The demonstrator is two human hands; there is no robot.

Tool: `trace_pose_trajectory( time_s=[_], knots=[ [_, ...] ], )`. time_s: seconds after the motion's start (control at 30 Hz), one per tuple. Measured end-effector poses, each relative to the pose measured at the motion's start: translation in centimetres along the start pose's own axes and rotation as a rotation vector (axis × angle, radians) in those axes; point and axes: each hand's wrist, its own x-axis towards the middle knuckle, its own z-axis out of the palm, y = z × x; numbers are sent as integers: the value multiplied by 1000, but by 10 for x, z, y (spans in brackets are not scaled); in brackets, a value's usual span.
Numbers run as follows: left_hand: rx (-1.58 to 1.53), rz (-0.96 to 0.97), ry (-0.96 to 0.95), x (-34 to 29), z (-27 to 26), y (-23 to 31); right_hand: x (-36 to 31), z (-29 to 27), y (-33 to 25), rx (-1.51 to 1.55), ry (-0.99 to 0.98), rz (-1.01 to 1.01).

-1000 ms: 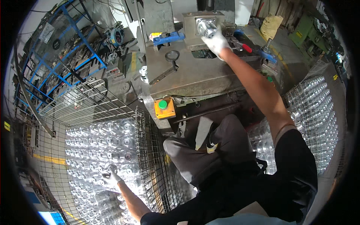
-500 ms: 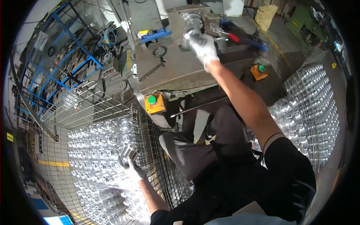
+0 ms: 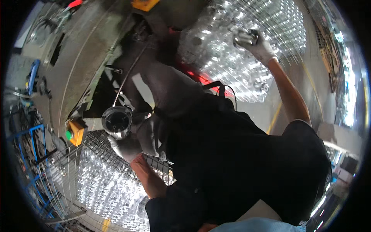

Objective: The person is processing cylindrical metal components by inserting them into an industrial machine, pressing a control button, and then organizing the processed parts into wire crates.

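Cup-shaped metal part [image 3: 117,120], silvery-walled with a dark, round hollow, sits gripped in the left hand [image 3: 125,148] near an orange button box [image 3: 78,133], while the right hand [image 3: 261,49] clasps a shiny cylindrical part [image 3: 244,38].

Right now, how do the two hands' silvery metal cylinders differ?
The silvery hollow metal cylinder in the left hand shows its round end; the silvery metal cylinder in the right hand shows its side. The left cylinder looks larger in view than the right. Both are in white-gloved hands.
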Motion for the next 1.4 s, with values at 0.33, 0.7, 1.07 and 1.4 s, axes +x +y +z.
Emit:
trace_pose_trajectory(
  time_s=[0.33, 0.7, 1.07, 1.4],
  knots=[
    [-51, -82, 161, 39, 86, -42, -104, -9, 105, -717, -178, 340],
    [-7, 154, -33, 85, 103, -16, -91, 2, 210, -522, -253, 269],
    [88, 391, -71, 182, 165, 86, -18, 44, 27, -538, -363, 35],
    [-14, 320, -42, 303, 216, 115, 16, 151, -165, -299, -630, -278]
  ],
)
